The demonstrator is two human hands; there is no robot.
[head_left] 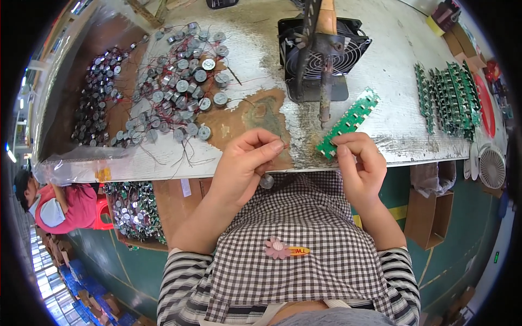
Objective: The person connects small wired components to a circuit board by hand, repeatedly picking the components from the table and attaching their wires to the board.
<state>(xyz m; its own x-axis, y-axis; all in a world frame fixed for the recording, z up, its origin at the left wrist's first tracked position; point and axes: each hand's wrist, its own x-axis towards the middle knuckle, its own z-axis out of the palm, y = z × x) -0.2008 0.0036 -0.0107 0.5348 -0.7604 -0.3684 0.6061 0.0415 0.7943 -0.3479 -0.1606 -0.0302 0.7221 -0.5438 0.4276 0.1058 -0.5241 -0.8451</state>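
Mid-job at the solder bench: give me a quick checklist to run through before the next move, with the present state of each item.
1. Right hand has the green circuit strip in a firm grip at its near end: ok.
2. Left hand pinches the small round part's wires: ok; the wires themselves are too thin to see.
3. Soldering iron in its stand, tip near the strip: ok.
4. Fan running: cannot tell.
5. Loose parts within reach on the table: ok.

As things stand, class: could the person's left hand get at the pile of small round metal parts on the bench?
Probably yes: the left hand is at the bench edge, with only loose wires between it and the pile of round parts.
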